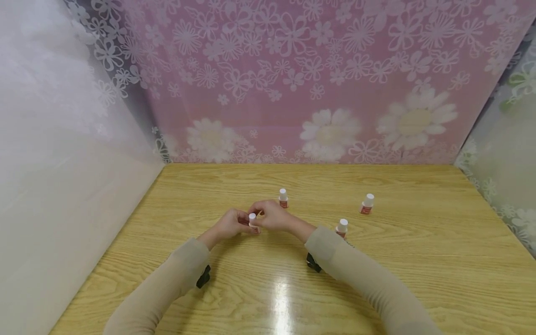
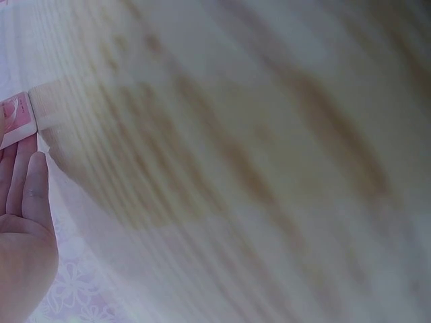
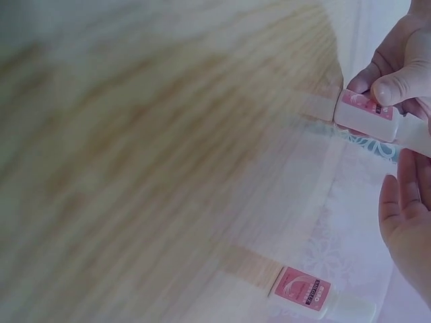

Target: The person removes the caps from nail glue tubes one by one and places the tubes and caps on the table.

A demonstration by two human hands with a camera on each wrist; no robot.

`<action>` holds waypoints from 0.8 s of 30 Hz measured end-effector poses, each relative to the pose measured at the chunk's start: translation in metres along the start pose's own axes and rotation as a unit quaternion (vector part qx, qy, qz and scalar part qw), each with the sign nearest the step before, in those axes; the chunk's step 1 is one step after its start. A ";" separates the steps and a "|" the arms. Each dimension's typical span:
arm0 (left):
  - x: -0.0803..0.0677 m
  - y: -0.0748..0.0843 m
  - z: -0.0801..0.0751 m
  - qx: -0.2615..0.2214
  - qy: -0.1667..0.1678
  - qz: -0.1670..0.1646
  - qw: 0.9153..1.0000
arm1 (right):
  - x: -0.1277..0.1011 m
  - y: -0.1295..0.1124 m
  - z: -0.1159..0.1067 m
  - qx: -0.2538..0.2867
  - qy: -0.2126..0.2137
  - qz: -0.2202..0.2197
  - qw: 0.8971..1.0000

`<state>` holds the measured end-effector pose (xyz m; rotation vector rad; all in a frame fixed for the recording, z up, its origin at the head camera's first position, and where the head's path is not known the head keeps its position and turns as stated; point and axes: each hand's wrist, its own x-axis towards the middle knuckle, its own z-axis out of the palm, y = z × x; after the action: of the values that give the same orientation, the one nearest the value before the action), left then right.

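While the left hand (image 1: 229, 224) pinches the body of a small white bottle (image 3: 367, 126), the right hand (image 1: 273, 215) curls thumb and forefinger round its cap (image 1: 252, 216). That bottle is upright, nearer the left edge of the surface (image 1: 452, 279) than the right, and its contents cannot be seen. Three more capped bottles stand upright: one (image 1: 283, 198) just beyond the right hand, towards the far edge, another (image 1: 366, 204) nearer the right edge, a third (image 1: 341, 227) partly behind the right sleeve (image 1: 356, 265). Both forearms reach inward, wrists bent together. The red-pink labels carry fine lettering, too blurred to read.
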<state>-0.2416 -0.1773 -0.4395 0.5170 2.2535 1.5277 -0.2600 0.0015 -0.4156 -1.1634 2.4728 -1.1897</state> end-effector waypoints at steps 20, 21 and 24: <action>0.000 0.002 -0.001 0.012 0.004 -0.003 1.000 | 0.001 0.000 0.001 0.030 0.016 0.023 0.999; 0.000 0.002 -0.001 0.015 0.006 -0.005 1.000 | 0.001 -0.001 0.001 0.033 0.014 0.023 0.999; 0.001 -0.001 0.000 0.020 0.011 -0.009 1.000 | 0.000 -0.001 0.000 0.038 0.007 0.024 0.999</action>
<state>-0.2431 -0.1774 -0.4407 0.4924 2.3040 1.4882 -0.2596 0.0009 -0.4144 -1.0753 2.4281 -1.2697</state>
